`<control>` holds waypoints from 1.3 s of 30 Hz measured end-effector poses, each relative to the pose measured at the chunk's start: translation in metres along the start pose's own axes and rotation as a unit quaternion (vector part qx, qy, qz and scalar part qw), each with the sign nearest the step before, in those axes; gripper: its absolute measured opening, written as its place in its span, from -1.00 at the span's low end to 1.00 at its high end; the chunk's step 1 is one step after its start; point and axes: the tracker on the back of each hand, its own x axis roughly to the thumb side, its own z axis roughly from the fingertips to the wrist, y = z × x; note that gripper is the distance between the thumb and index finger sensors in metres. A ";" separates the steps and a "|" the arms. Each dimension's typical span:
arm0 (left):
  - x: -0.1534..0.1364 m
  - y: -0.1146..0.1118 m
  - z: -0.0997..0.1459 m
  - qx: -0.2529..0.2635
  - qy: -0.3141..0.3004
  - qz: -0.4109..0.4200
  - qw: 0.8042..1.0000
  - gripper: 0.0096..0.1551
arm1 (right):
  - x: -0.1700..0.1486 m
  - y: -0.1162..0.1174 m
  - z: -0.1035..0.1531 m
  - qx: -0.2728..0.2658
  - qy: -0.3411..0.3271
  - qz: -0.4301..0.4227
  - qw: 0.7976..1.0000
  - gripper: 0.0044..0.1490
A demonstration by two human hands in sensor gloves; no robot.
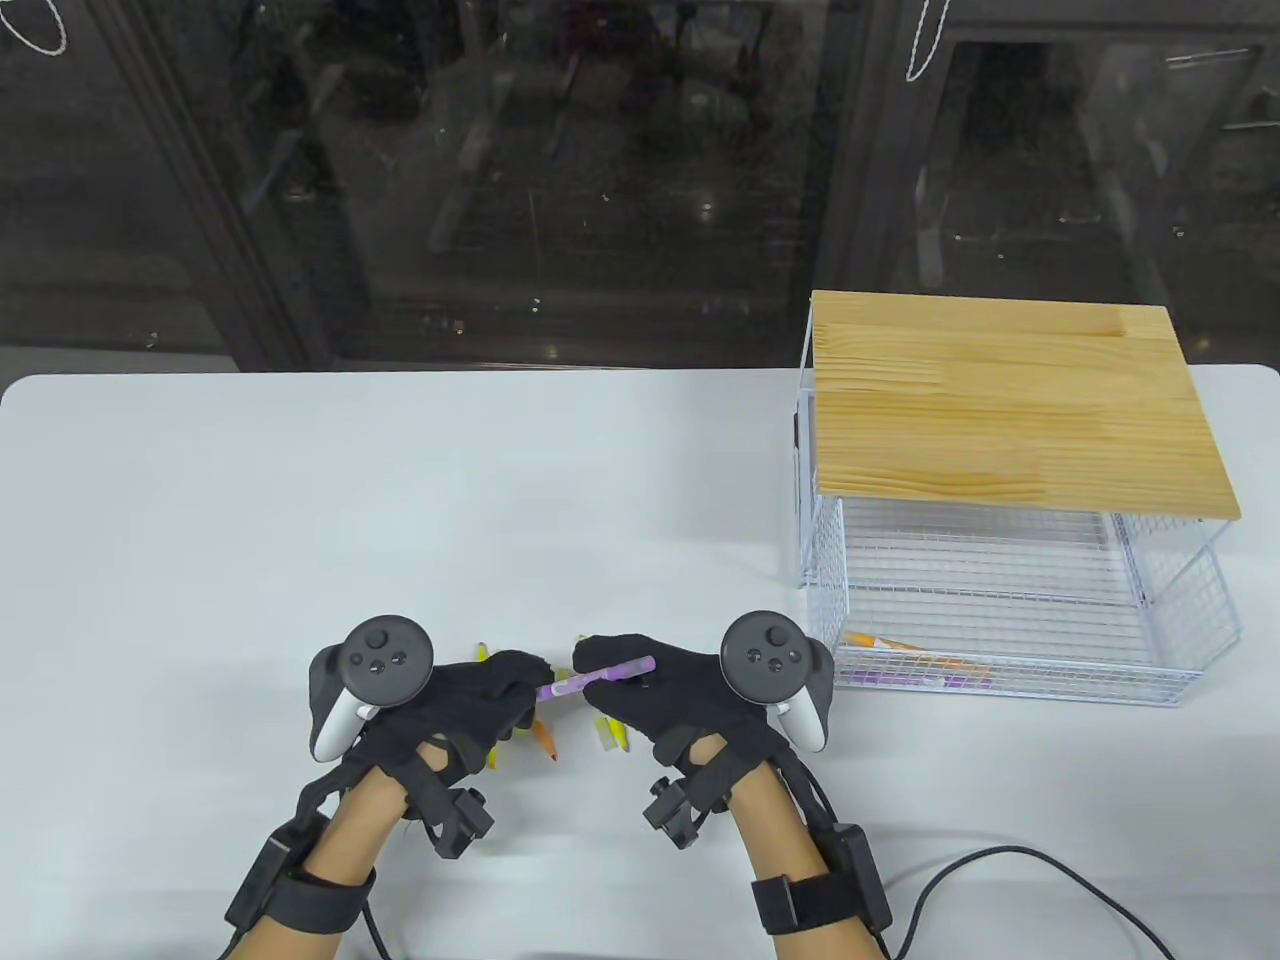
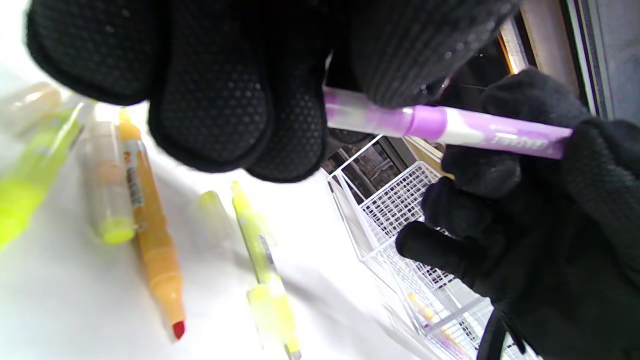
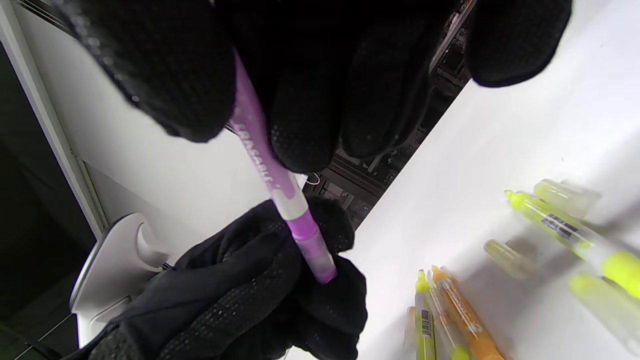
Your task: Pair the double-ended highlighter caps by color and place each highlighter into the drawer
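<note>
Table view puts the two hands close together near the front edge of the white bench, both raised a little off it and sharing one purple highlighter. The left hand curls its fingers round the highlighter's left end, and the right hand pinches the barrel between thumb and fingers at the other end. Beneath and between them lie loose pens and caps: one orange highlighter with a red tip, at least two yellow highlighters, and a few separate yellowish caps, blurred in the wrist views so the exact count is unclear. To the right stands one white wire drawer, pulled out from under a wooden top, holding one orange highlighter and one purple one.
</note>
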 end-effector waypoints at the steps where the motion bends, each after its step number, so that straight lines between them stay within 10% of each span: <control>1: 0.001 0.000 0.000 0.002 -0.002 -0.004 1.000 -0.48 | -0.001 0.000 0.000 0.000 -0.001 0.001 1.000 -0.43; 27: 0.013 0.001 0.004 0.025 -0.041 0.030 0.998 -0.42 | 0.005 -0.008 0.003 -0.037 -0.028 -0.039 0.998 -0.37; 39: 0.001 0.042 0.017 0.151 -0.005 -0.045 0.987 -0.43 | 0.016 -0.039 0.012 -0.097 -0.040 -0.047 0.993 -0.36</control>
